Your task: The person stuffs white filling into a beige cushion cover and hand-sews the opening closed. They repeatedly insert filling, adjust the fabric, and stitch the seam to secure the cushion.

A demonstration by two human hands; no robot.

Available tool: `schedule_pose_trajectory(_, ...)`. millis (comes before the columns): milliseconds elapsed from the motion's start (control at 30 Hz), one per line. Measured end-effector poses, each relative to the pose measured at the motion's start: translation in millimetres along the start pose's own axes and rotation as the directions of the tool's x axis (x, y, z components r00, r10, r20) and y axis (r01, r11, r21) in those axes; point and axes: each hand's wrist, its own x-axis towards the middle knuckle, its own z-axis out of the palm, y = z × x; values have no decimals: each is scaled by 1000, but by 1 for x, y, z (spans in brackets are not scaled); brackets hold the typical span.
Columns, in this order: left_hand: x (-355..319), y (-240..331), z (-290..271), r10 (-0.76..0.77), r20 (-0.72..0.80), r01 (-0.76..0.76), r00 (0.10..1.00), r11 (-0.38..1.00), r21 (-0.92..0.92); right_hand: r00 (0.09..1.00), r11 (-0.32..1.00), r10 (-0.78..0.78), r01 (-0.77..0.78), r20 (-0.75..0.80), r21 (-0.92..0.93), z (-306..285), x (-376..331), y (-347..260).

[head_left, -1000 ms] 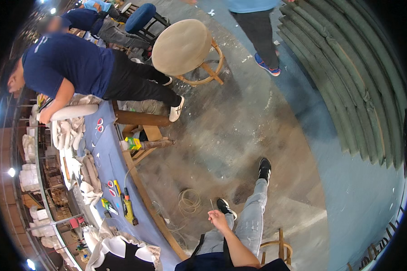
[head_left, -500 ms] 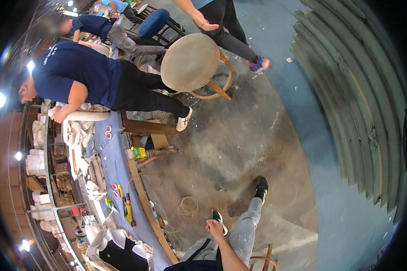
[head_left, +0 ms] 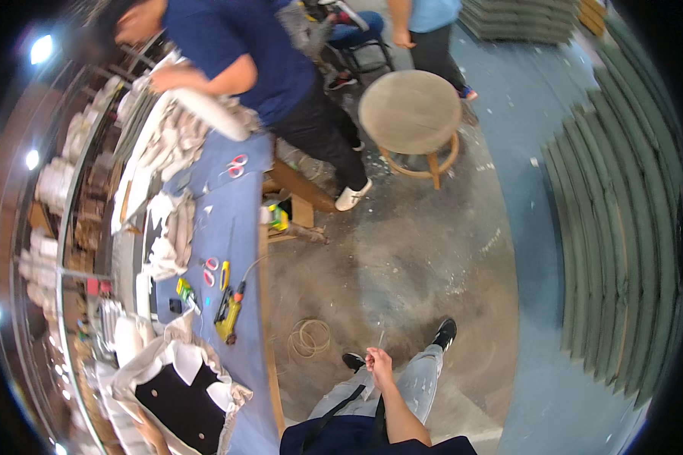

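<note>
My right hand (head_left: 379, 365) is closed in front of my legs. A thin light thing seems to stick up from its fingers, too small to name. At the lower left, my left hand (head_left: 152, 435) is at the edge of a seat cushion (head_left: 180, 406) with a black underside and loose beige fabric folded around its rim. Its fingers are mostly hidden by the fabric and blur. Farther up the blue-covered table (head_left: 239, 371) lie a yellow-and-black staple gun (head_left: 229, 317), a yellow-handled cutter (head_left: 225, 275), red-handled scissors (head_left: 211, 271) and a green-and-yellow tool (head_left: 186, 290).
A co-worker (head_left: 243, 61) bends over the table's far end, handling a padded beige piece (head_left: 211, 114). A round padded stool (head_left: 410, 114) stands on the floor near another person (head_left: 432, 34). Stacked grey-green panels (head_left: 607, 250) line the right. Coiled tubing (head_left: 310, 338) lies by the table.
My view has swung toward the table, and my left hand has come into sight beside the cushion. My right hand stays closed. The person beyond the stool has walked on.
</note>
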Motion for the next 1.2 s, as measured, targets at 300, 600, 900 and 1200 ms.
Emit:
schedule_pose_trajectory(300, 67, -212, 2, -107, 25, 110, 994, 951, -289, 983, 925, -176, 183, 52, -333, 114, -16, 78)
schedule_pose_trajectory(600, 54, -307, 9, -116, -18, 104, 993, 939, -329, 742, 615, -169, 594, 649, -519, 309, -40, 109)
schedule_pose_trajectory(900, 64, -300, 4, 92, 77, -50, 993, 900, -432, 457, 634, 13, 684, 890, -360, 440, -123, 177)
schedule_pose_trajectory(1200, 68, -287, 16, 264, 196, -185, 945, 920, -345, 81, 664, 53, 742, 995, -96, 601, -240, 169)
